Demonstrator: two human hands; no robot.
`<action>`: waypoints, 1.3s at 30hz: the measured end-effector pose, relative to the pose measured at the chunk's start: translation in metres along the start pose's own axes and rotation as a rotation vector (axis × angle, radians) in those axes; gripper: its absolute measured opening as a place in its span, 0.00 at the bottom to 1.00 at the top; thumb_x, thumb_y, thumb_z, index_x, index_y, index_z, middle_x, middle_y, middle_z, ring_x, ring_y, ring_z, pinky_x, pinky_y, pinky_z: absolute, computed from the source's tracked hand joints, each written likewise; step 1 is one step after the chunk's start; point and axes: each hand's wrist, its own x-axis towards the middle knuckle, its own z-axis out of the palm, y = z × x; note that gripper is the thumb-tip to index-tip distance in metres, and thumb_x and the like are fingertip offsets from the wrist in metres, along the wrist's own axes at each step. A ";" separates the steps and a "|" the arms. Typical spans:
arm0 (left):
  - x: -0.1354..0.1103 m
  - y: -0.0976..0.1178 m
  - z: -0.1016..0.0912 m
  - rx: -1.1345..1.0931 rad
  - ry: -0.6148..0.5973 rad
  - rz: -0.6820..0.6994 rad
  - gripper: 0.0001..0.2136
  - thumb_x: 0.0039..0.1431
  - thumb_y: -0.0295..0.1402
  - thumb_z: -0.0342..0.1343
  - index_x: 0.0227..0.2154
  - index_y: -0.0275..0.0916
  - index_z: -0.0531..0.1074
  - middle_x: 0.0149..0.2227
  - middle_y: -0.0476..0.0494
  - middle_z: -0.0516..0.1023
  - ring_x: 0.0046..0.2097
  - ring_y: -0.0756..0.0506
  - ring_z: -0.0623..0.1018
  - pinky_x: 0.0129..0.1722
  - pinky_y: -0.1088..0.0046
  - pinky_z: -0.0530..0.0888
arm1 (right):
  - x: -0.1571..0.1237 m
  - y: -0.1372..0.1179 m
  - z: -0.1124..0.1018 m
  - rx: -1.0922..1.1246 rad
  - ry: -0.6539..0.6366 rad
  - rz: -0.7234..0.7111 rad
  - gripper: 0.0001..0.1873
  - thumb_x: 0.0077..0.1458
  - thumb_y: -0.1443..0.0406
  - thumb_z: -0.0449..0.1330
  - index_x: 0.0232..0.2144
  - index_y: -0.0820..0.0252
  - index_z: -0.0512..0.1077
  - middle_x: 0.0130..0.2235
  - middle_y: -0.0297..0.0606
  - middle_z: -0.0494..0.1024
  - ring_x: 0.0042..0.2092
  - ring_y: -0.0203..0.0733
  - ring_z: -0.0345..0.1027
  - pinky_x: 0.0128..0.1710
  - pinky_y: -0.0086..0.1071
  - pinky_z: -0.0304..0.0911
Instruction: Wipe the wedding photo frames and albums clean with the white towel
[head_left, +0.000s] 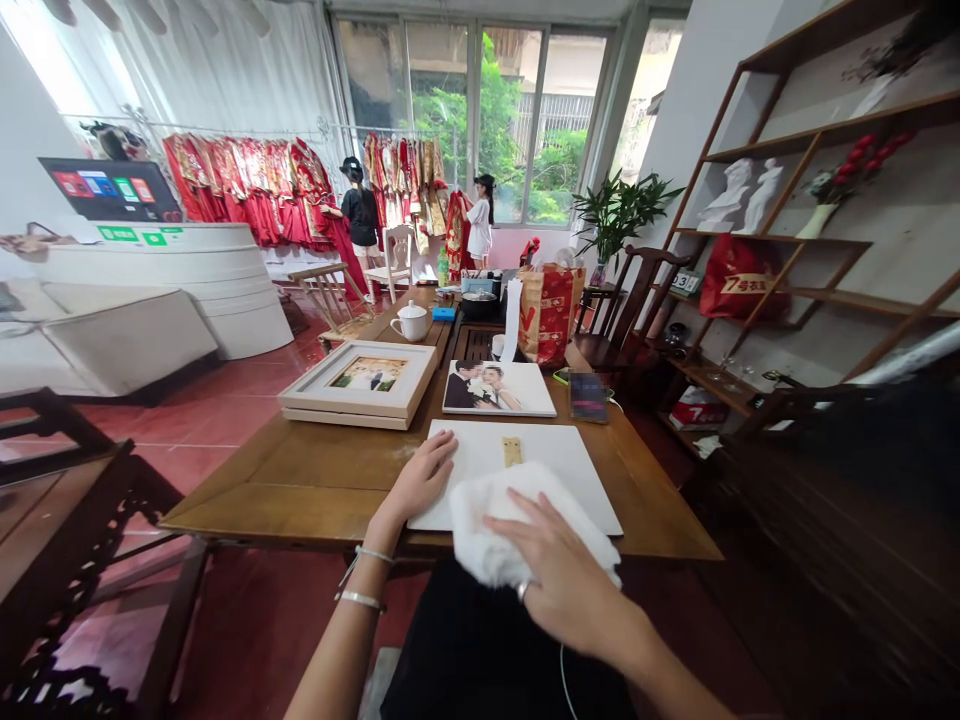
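A white flat panel (559,465) lies face down on the wooden table (315,480) in front of me, with a small brass hanger (512,451) near its far edge. My left hand (421,479) rests flat on the panel's left edge, fingers stretched out. My right hand (559,575) lies spread on a white fluffy cloth (491,520) that covers the panel's near edge. A ring shows on one finger, and bracelets on my left wrist.
Beyond the panel lie a wedding photo print (498,388), a phone (588,396) and stacked white picture frames (360,384). A teapot (411,321), a red gift bag (550,310) and chairs stand farther back. Two people (360,215) stand by racks of red garments. Shelves line the right wall.
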 end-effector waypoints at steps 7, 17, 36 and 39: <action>-0.001 0.001 -0.002 0.011 -0.002 0.006 0.19 0.61 0.33 0.45 0.53 0.36 0.70 0.61 0.37 0.64 0.64 0.40 0.62 0.63 0.56 0.58 | 0.083 0.045 -0.026 -0.153 0.081 0.252 0.23 0.56 0.69 0.49 0.53 0.67 0.68 0.56 0.51 0.69 0.64 0.53 0.49 0.61 0.46 0.46; 0.001 0.013 -0.008 0.033 -0.012 0.049 0.17 0.61 0.31 0.46 0.49 0.37 0.73 0.54 0.36 0.71 0.58 0.39 0.68 0.59 0.58 0.64 | 0.182 0.021 -0.011 -0.239 0.085 0.106 0.17 0.61 0.60 0.57 0.50 0.60 0.67 0.51 0.42 0.70 0.46 0.45 0.68 0.44 0.44 0.68; 0.000 0.002 -0.002 -0.020 0.018 0.004 0.18 0.61 0.33 0.46 0.52 0.37 0.71 0.60 0.37 0.66 0.63 0.41 0.63 0.63 0.55 0.59 | 0.091 0.059 0.002 -0.361 0.128 0.207 0.37 0.50 0.68 0.53 0.63 0.58 0.53 0.67 0.39 0.49 0.67 0.59 0.31 0.61 0.59 0.24; 0.001 0.001 -0.001 -0.031 0.013 0.008 0.18 0.61 0.32 0.45 0.51 0.37 0.71 0.60 0.38 0.66 0.63 0.41 0.63 0.63 0.55 0.58 | 0.080 0.039 0.010 -0.335 0.067 0.041 0.38 0.48 0.68 0.54 0.63 0.56 0.54 0.67 0.36 0.50 0.67 0.55 0.30 0.62 0.57 0.22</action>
